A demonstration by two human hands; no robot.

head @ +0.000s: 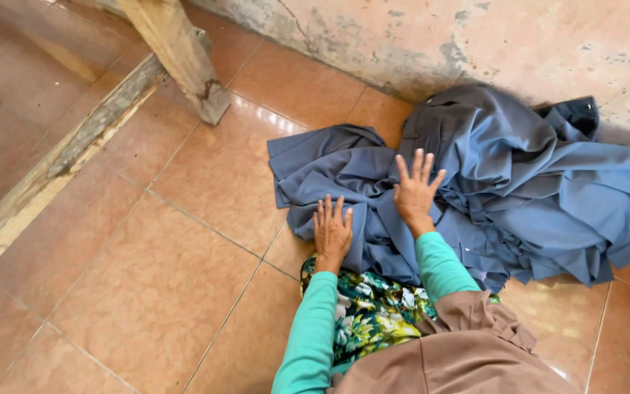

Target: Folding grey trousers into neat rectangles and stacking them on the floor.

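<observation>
Blue-grey cloth point(519, 182): a large heap of plain woven fabric, several layers bunched and deeply creased, is seen lying on the tiled floor point(147, 277) against the foot of the stained wall point(475, 36); one flatter flap is spread out toward the left.
Risk, slipping layers: the smooth layers could slide over one another under the flat palms, judged from the loose folds, so creases might be pressed in rather than smoothed out.
Risk, dirt: the hem nearest the wall could pick up grime, since the plaster there is seen flaking and marked.
Risk, snagging: a dark piece with a stiffer edge point(581, 117) is tucked at the back of the heap and could be dragged along unnoticed.
Left hand point(332, 230): laid flat on the cloth's near edge, fingers straight and close together, nothing gripped.
Right hand point(415, 188): laid flat higher on the heap, fingers spread wide, nothing gripped.
Sleeves: both forearms are covered in teal.
Floral fabric point(373, 314): a green and white patterned cloth is seen over the lap, just beneath the heap's edge.
Wooden beam point(180, 58): a rough post is set slanting to the floor, well apart on the left.
</observation>
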